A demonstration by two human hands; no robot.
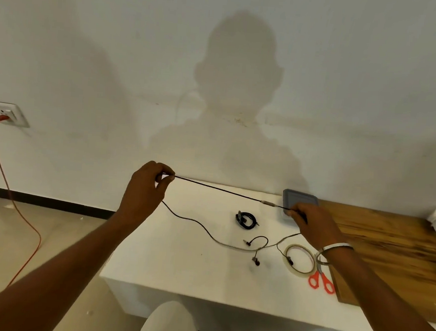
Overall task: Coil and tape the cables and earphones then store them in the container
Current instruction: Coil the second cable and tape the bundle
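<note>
A thin black cable [217, 189] runs taut and straight through the air above the white table [178, 261], stretched between the person's two hands. The left hand [146, 189] is raised at the cable's higher end, knuckles up, thumb and forefinger pinched together on the strand with the other fingers curled under. From below that pinch the slack drops away and trails down onto the tabletop, curving rightward toward the earphones [256, 250], whose small buds lie loose on the white surface. The right hand [309, 222] sits lower, nipping the cable between thumb and fingertips just past a small pale inline piece [267, 203] on the wire; its wrist wears a white bangle [334, 247] and both forearms reach out long from the bottom corners. Beneath the tight span, roughly between the two grips, lies an already coiled black cable [246, 220]. Just behind the right-hand grip, against the wall, sits the grey container [300, 199], partly hidden by the fingers. Below the right wrist lie a roll of clear tape [299, 258] and, touching it, red-handled scissors [321, 279], near the edge of a wooden board [392, 255]. Far off beyond the left hand, an orange cord [13, 201] hangs from a wall socket [5, 113] to the floor.
</note>
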